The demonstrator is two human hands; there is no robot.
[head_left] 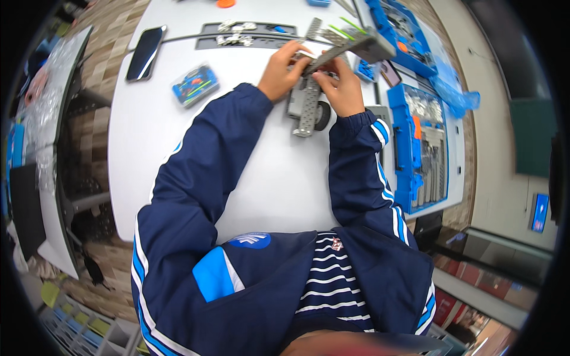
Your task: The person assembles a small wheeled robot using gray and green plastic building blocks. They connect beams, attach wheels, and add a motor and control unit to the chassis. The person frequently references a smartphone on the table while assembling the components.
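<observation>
A grey model built from perforated plastic beams (307,110) stands on the white table in front of me, with a black wheel (322,115) low on its right side. From it a long beam slants up to the right, ending in a grey block (375,47). My left hand (284,70) is closed at the model's upper left, thumb and fingers pressed together at the beams. On the other side my right hand (342,86) pinches the model by the slanting beam. Whatever small part may be between the fingertips is hidden.
Left on the white table (279,196) lie a black phone (146,53) and a clear box of coloured pieces (196,86). Dark trays (205,43) with white parts sit beyond my hands. Blue part cases (404,148) and a blue plastic bag (456,98) stand at the right.
</observation>
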